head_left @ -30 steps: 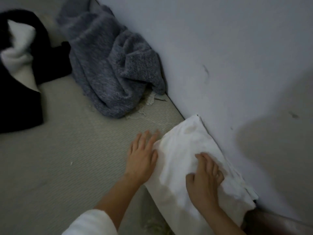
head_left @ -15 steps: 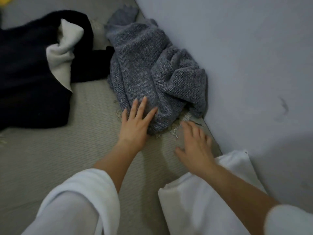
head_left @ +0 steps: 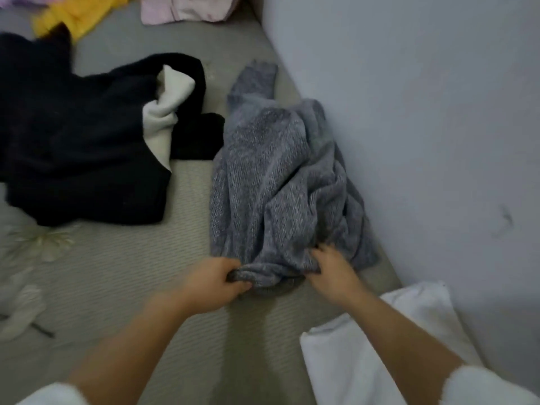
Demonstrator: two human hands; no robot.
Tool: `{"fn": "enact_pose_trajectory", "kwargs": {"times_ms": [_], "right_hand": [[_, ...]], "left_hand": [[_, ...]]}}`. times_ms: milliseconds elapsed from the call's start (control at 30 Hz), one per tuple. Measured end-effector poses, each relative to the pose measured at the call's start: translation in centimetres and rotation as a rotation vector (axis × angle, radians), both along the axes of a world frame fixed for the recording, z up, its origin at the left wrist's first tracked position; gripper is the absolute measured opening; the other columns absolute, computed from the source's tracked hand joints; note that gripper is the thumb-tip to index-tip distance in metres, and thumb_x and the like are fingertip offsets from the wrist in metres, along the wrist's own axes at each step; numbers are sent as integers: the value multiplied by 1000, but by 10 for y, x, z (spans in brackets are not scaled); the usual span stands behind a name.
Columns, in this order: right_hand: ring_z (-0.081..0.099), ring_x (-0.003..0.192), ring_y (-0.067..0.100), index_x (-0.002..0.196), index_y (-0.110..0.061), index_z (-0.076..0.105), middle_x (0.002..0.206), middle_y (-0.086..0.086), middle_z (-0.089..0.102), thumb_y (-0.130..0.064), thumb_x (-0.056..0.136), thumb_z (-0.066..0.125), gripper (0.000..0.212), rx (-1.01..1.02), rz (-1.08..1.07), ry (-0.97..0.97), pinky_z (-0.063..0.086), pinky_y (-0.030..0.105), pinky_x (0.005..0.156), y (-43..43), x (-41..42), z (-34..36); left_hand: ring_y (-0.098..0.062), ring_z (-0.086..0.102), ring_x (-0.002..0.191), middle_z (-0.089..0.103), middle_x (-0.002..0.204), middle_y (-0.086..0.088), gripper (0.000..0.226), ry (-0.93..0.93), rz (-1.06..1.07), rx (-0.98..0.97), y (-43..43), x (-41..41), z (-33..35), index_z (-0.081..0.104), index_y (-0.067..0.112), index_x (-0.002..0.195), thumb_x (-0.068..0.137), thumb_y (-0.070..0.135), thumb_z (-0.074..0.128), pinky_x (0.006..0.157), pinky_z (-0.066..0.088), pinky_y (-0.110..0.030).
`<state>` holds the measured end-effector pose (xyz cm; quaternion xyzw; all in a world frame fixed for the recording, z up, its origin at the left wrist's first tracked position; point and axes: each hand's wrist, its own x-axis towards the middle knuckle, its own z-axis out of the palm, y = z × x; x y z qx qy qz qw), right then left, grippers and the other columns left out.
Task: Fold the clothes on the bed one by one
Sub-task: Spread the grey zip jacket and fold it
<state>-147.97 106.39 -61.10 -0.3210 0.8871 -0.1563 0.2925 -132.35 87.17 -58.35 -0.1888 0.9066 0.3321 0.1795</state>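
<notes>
A crumpled grey knit sweater (head_left: pixel 271 182) lies on the bed against the wall. My left hand (head_left: pixel 214 277) is closed on its near hem at the left. My right hand (head_left: pixel 331 271) grips the same hem at the right, fingers dug into the fabric. A folded white garment (head_left: pixel 377 355) lies near the wall at the lower right, partly under my right forearm. A black garment with a white lining (head_left: pixel 87 141) is spread to the left of the sweater.
The grey bed sheet (head_left: pixel 131 273) covers the bed. A pale wall (head_left: pixel 423 112) runs along the right side. A yellow garment (head_left: pixel 79 16) and a pink one (head_left: pixel 187 8) lie at the far end. A white cloth (head_left: pixel 20 308) lies at the left edge.
My hands left the folded white garment, reached forward to the grey sweater, and now both grip its near hem. The view has shifted toward the far end of the bed.
</notes>
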Motion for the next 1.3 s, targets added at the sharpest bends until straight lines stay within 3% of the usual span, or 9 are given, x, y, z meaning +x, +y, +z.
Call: {"fn": "enact_pose_trajectory", "kwargs": {"times_ms": [167, 367, 533, 800, 933, 1000, 1100, 1233, 1300], "right_hand": [[59, 94, 23, 89, -15, 63, 97, 7, 64, -9, 86, 59, 8, -182, -225, -135, 44, 28, 77, 19, 22, 56], [54, 73, -2, 96, -28, 63, 80, -20, 59, -24, 94, 60, 6, -613, -427, -82, 41, 4, 53, -8, 32, 211], [66, 92, 21, 91, -25, 66, 95, 0, 70, -20, 94, 59, 9, -830, -369, -176, 55, 46, 84, -30, 96, 335], [65, 82, 17, 85, -28, 63, 83, -5, 67, -12, 92, 61, 18, -1011, -156, -91, 55, 46, 82, -26, 215, 462], [63, 86, 20, 88, -24, 63, 86, -1, 65, -12, 91, 62, 13, -1050, -130, -22, 53, 44, 83, -39, 278, 496], [61, 87, 20, 88, -22, 61, 85, -3, 63, -14, 91, 62, 8, -1034, -96, 105, 50, 38, 81, -50, 299, 506], [57, 88, 21, 93, -21, 61, 87, -1, 61, -24, 94, 58, 4, -891, 23, 428, 36, 28, 72, -63, 321, 517], [60, 94, 32, 115, -26, 58, 104, 8, 67, -36, 98, 44, 24, -560, 104, 869, 35, 33, 68, -71, 335, 531], [59, 93, 32, 110, -22, 59, 103, 10, 66, -33, 98, 42, 23, -515, 101, 921, 33, 33, 66, -75, 339, 541]], "left_hand": [[-11, 55, 68, 59, 70, 4, 24, -75, 246, 453, 14, 70, 41, 63, 17, 74, 92, 31, 59, 67, 45, -30], [-19, 62, 83, 69, 85, -5, 14, 345, 953, 723, -8, 122, 170, 68, 15, 87, 91, 18, 55, 74, 52, -34], [-15, 58, 73, 63, 76, -1, 14, 611, 1071, 744, -15, 177, 289, 62, 20, 90, 92, 21, 48, 69, 48, -33], [-25, 65, 74, 71, 83, -8, 23, 882, 979, 674, -34, 316, 430, 71, 15, 88, 77, 13, 51, 69, 52, -32], [-25, 61, 69, 64, 71, -14, 17, 901, 966, 341, -57, 383, 465, 63, 7, 80, 78, -2, 49, 62, 51, -26], [-25, 59, 75, 62, 79, -17, 15, 853, 879, 153, -69, 413, 474, 63, 5, 83, 76, -3, 53, 71, 48, -34], [-17, 54, 66, 54, 69, -8, 19, 798, 788, 35, -88, 452, 487, 56, 10, 75, 76, -9, 52, 59, 43, -25], [-19, 48, 68, 52, 73, -11, 16, 809, 770, -13, -102, 482, 496, 58, -1, 87, 76, -12, 53, 60, 36, -28], [-19, 50, 68, 55, 77, -12, 16, 828, 765, -20, -104, 488, 497, 59, -4, 92, 78, -10, 55, 62, 39, -29]]}}
